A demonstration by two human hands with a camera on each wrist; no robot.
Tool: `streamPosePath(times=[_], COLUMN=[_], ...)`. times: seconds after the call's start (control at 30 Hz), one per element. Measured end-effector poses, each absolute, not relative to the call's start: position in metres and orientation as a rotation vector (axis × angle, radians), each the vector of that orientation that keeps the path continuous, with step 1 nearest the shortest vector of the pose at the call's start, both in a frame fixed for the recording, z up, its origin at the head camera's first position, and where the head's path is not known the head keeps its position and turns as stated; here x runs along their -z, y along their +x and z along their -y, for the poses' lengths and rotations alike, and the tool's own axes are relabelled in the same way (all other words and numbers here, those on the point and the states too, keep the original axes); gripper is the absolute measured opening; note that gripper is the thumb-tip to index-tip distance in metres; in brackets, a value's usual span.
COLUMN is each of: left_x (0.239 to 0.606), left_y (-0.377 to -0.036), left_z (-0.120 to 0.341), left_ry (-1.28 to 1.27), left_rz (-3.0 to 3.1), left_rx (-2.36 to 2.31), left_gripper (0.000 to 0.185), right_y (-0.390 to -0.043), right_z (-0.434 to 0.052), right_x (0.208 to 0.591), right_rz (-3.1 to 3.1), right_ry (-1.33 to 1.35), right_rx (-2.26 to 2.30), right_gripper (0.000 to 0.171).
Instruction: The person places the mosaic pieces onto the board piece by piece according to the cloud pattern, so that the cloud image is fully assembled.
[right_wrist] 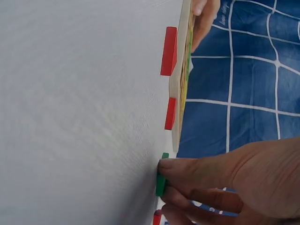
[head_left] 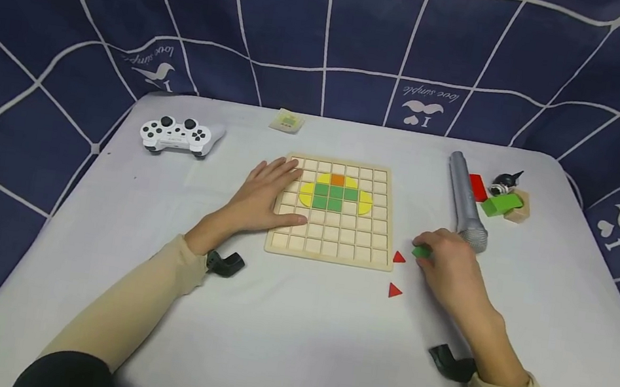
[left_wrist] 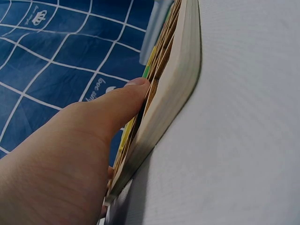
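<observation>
A wooden grid board (head_left: 328, 249) lies on the table, with yellow rounded pieces (head_left: 306, 194), green square tiles (head_left: 319, 202) and an orange tile (head_left: 337, 179) in its upper cells. My left hand (head_left: 263, 197) rests on the board's left side with fingers stretched out; in the left wrist view its thumb lies over the rim. Right of the board, my right hand (head_left: 451, 266) pinches a green tile (right_wrist: 161, 180) between thumb and fingers, close to the tabletop. Two red triangular pieces (head_left: 399, 257) lie between the board and that hand.
A grey microphone (head_left: 461, 188) lies just beyond my right hand. Past it are a red block (head_left: 478, 187), a green block (head_left: 501, 204), a wooden block (head_left: 518, 209) and a small black-and-white item (head_left: 505, 182). A white game controller (head_left: 178, 135) and a small packet (head_left: 287, 121) lie farther back.
</observation>
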State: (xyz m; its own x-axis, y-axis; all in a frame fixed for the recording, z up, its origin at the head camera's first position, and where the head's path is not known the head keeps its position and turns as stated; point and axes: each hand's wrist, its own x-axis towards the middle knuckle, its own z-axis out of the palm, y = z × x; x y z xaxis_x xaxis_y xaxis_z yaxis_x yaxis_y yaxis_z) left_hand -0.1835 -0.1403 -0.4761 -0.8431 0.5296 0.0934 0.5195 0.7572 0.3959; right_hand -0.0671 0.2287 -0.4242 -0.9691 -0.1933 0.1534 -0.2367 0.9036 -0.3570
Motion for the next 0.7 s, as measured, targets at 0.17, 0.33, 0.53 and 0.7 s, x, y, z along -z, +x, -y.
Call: streamPosePath(times=[0.17, 0.33, 0.53, 0.7], left_x=[0.479, 0.478, 0.477, 0.477], left_y=[-0.183, -0.182, -0.182, -0.183], left_z=[0.139, 0.137, 0.136, 0.136], left_ry=[0.873, 0.869, 0.863, 0.863], left_rz=[-2.926, -2.917, -2.913, -2.911], left_rx=[-0.662, -0.682, -0.674, -0.659], left_gripper=[0.105, 0.105, 0.105, 0.105], right_y=[-0.069, -0.079, -0.102, -0.131], right_z=[-0.232, -0.228, -0.205, -0.177], right_x=[0.427, 0.417, 0.403, 0.405], right_rz=[2.942, 2.934, 2.936, 2.946], right_ry=[0.352, 0.393, 0.494, 0.619], right_rx=[-0.62, -0.653, -0.746, -0.803], right_gripper=[0.027, 0.026, 0.026, 0.026])
